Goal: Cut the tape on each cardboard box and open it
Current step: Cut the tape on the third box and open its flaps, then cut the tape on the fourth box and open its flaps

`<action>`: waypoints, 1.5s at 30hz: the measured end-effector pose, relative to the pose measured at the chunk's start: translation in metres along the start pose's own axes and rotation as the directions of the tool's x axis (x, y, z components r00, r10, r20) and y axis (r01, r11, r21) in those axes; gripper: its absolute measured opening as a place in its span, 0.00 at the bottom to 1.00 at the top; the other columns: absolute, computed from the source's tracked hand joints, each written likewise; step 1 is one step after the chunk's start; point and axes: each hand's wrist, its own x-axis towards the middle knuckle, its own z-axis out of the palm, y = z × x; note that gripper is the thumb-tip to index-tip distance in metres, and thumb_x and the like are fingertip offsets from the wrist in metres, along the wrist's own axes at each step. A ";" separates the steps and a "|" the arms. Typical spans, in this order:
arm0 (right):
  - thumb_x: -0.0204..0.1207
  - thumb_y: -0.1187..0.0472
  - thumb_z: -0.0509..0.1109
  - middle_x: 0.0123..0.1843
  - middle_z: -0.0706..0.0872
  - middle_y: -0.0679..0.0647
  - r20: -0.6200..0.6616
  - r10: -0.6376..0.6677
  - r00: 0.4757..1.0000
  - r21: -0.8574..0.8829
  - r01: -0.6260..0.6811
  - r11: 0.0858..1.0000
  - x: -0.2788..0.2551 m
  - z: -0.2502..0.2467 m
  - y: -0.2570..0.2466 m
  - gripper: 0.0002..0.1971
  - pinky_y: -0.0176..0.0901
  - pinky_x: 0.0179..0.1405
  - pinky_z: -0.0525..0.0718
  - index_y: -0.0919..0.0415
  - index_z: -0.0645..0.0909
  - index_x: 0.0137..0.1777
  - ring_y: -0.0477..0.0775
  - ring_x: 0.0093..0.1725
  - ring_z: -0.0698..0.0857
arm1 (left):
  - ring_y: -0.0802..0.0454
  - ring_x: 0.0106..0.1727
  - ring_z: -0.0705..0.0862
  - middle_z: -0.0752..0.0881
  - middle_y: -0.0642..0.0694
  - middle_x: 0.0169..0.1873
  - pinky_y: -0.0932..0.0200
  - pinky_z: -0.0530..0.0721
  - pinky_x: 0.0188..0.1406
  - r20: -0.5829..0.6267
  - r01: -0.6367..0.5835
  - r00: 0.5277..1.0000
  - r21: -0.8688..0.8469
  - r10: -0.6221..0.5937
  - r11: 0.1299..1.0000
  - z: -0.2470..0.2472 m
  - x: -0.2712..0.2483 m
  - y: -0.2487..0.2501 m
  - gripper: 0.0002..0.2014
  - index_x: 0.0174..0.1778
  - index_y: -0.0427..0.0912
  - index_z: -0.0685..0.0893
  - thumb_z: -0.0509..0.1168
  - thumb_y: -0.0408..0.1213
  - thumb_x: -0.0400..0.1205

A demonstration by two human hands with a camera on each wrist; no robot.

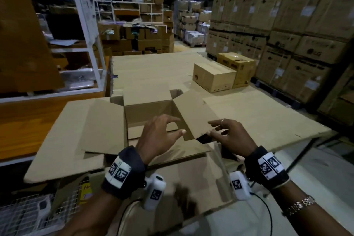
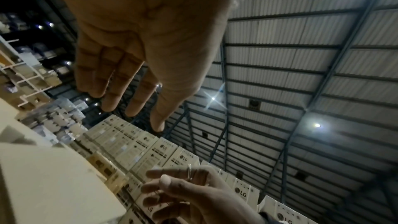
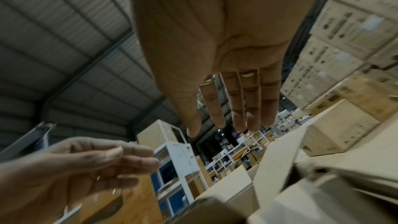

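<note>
Warehouse, dim, w/ corrugated metal roof (image 2: 301,57) on steel beams and a few small ceiling lamps. Right side: tall wall of stacked brown cartons (image 1: 287,15) w/ printed logos, on dark pallets. Left: white metal shelving (image 1: 84,30) holding boxes & papers, standing on an orange-brown wooden base. More racks and mixed box stacks in the far bkgd, blurry.

Work surface is a tabletop covered w/ flattened cardboard sheets (image 1: 249,113). Two closed boxes (image 1: 214,76) sit on it toward the far right, touching each other, the yellower one behind.

Task box: open cardboard box (image 1: 149,109) directly in front of the person, near edge of the tabletop. All four top flaps are up or folded out; left flap lies spread wide, right flap stands tilted inward, far flap upright. Inside looks bare as far as visible.

Left hand (image 1: 159,134) hovers over the box opening, fingers loosely spread, holding nothing; wrist view shows the palm flat, fingers straight. Right hand (image 1: 228,136) is at the near corner of the right flap, fingers extended & relaxed; a dark thing shows just under the fingertips, can't tell what it is or if it's held. Rings on right fingers, bracelet on the right forearm. Both wrists carry dark bands w/ black-white marker tags.

Below the near edge, left: a wire mesh basket (image 1: 28,210).
</note>
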 end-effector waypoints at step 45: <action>0.73 0.56 0.82 0.60 0.88 0.51 -0.047 0.268 0.962 0.263 -0.247 0.933 0.175 -0.245 0.403 0.28 0.46 0.49 0.91 0.49 0.81 0.73 0.44 0.48 0.91 | 0.59 0.45 0.89 0.87 0.56 0.57 0.52 0.88 0.53 -0.021 0.378 0.907 -0.399 -0.420 0.835 0.407 0.327 0.134 0.30 0.75 0.54 0.80 0.79 0.49 0.76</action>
